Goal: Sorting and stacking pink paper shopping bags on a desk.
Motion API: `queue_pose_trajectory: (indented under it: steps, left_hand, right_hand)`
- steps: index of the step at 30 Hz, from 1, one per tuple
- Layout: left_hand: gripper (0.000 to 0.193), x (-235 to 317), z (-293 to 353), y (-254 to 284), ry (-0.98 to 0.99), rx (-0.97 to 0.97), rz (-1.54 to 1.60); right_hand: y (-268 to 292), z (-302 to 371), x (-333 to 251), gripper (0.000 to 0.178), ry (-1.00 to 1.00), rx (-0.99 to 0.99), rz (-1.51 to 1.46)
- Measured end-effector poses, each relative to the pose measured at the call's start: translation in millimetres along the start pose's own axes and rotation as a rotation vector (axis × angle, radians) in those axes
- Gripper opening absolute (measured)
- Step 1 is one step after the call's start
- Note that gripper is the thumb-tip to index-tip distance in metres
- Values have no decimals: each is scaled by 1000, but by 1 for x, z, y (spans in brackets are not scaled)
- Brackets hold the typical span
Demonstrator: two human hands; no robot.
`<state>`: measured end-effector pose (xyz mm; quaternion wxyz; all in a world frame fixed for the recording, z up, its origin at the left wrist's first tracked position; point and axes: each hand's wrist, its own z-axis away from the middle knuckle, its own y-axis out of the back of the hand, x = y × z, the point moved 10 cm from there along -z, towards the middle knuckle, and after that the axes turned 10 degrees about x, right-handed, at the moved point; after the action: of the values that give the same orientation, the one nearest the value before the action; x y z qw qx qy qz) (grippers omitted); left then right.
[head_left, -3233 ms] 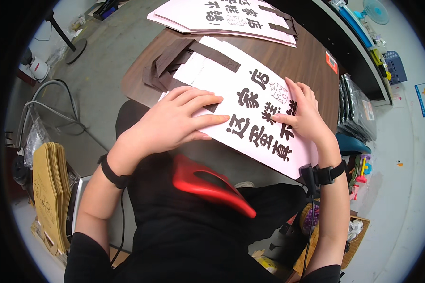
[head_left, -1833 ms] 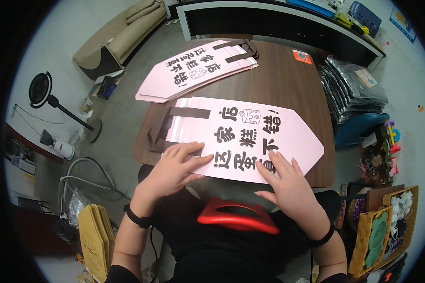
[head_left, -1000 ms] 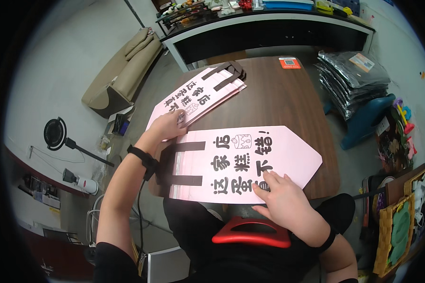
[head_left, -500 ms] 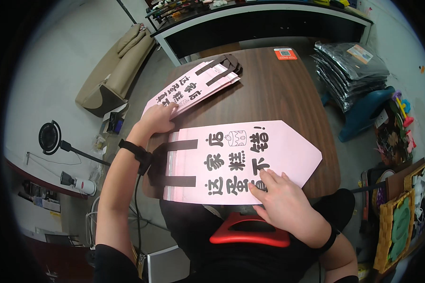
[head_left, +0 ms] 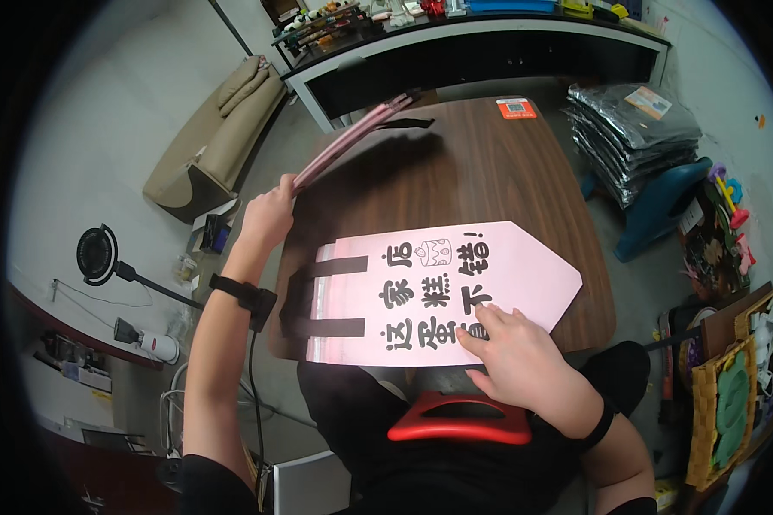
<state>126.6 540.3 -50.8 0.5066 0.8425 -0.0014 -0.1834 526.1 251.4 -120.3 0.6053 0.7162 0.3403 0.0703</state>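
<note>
A flat pink bag (head_left: 532, 266), printed with large black characters and a small cake drawing, lies on the brown table (head_left: 498, 180). Its dark strap handles are at the left and its pointed end faces right. My right hand (head_left: 524, 356) rests on the bag's near right part with fingers stretched out. My left hand (head_left: 270, 210) grips the near end of a thin stack of similar pink bags (head_left: 339, 146). That stack is tilted nearly edge-on above the table's far left, its far end raised and a dark strap hanging from it. The left fingertips are partly hidden.
A red handle-like frame (head_left: 459, 418) is at my lap, below the table's near edge. Beyond the right edge, plastic-wrapped packs (head_left: 627, 129) are piled on a blue chair (head_left: 661, 215). A ring-shaped lamp (head_left: 97, 255) and a beige sofa (head_left: 215, 137) are at left.
The left hand has lifted the stack of pink bags off the table and turned it edge-on. The right hand stays on the other bag.
</note>
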Motion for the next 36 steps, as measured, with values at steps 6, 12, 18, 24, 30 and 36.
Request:
queue_pose_trajectory:
  steps: [6,12,18,24,30,36]
  left_hand:
    - [47,-4,9,99,177,279,128]
    - [30,42,14,183,233,592,624]
    - [32,60,29,184,243,645,1081]
    - [51,111,56,149,288,528,1813]
    - [56,152,71,122,336,341,2188]
    - [54,157,83,87,367,277,2330]
  right_hand:
    - [7,4,5,67,32,16,-10]
    - [7,2,8,70,69,46,4]
    - [46,-8,20,69,-27,241,-284]
    - [148,-37,56,69,-144,698,-206]
    - [185,-111,96,60,-159,726,-74]
    - [166,-145,95,53,-55,674,45]
